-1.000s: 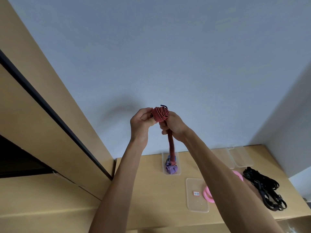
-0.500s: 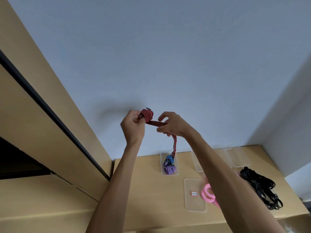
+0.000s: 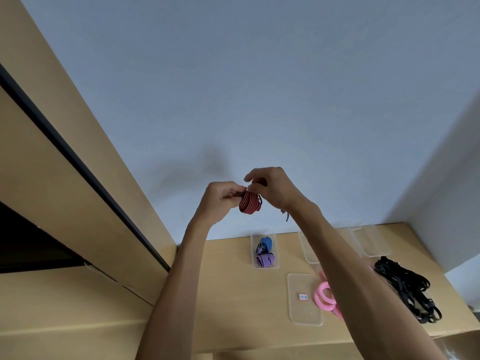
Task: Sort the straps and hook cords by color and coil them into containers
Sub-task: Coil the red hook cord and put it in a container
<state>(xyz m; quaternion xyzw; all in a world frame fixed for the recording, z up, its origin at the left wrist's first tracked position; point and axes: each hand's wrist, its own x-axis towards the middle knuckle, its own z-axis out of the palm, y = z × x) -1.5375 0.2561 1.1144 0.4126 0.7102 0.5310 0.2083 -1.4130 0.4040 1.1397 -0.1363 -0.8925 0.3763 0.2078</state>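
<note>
Both hands, left hand (image 3: 220, 197) and right hand (image 3: 272, 188), pinch the coiled red cord (image 3: 249, 202) held above the table (image 3: 228, 281).

We view from one head-worn wide-angle camera – facing forward and down, close over raised hands (image 3: 259, 193), wooden table (image 3: 228, 281) below.

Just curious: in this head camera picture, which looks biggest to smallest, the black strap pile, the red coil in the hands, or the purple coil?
1. black strap pile
2. red coil, held nearer the camera, so unsure
3. purple coil
</note>
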